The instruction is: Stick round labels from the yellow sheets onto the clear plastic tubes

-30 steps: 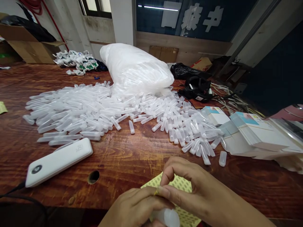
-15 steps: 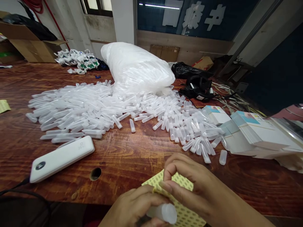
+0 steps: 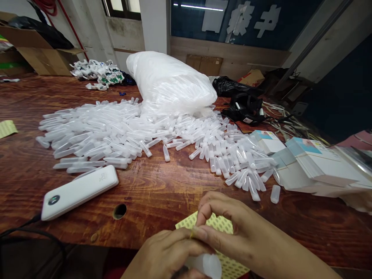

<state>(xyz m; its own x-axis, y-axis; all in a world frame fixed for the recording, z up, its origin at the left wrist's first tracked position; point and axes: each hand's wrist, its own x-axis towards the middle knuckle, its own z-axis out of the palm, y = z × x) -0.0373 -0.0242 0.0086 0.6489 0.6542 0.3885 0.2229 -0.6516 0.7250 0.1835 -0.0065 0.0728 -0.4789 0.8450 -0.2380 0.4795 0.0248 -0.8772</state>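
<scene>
Jutting below the fingers of the left hand — 1 translucent tube.

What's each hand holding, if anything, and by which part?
The left hand grips a translucent tube around its body, round end exposed. The right hand is at a small yellow bit; whether it grips that is unclear.

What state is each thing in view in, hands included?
Left hand: closed around a translucent white plastic tube
Right hand: bent, thumb tip at the left hand's fingers
Yellow dotted paper sheet: partly hidden by both hands
White rounded-corner power bank: lying flat, black cable attached
Other translucent white tubes: heaped loosely
Large translucent white plastic bag: bulging, lying down
Brown cardboard box: flaps open
Blue-and-white printed card pieces: stacked
</scene>
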